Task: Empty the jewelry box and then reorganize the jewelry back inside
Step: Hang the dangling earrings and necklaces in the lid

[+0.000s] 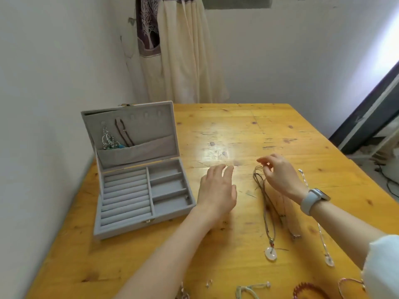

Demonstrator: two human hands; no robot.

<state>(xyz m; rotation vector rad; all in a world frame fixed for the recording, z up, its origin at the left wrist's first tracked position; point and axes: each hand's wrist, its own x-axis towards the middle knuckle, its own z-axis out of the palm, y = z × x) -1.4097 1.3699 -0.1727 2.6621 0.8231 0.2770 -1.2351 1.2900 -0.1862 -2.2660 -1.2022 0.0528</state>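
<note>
A grey velvet jewelry box (138,230) stands open at the table's left, its lid upright. A silver necklace (107,140) and a brown cord necklace (122,132) hang in the lid above its pocket. The tray's ring rolls and compartments look bare. My left hand (217,192) hovers flat, fingers apart, just right of the box. My right hand (278,174) pinches the top loop of a dark cord necklace (267,210) whose white round pendant (270,253) lies on the table. A silver chain (321,231) lies under my right forearm.
Along the near table edge lie a pale cord bracelet (250,289), a red bead bracelet (306,290), a thin pink bangle (349,285), small earrings (209,283) and a silver piece (183,293). The wooden table (248,134) meets a wall on the left; a curtain hangs behind.
</note>
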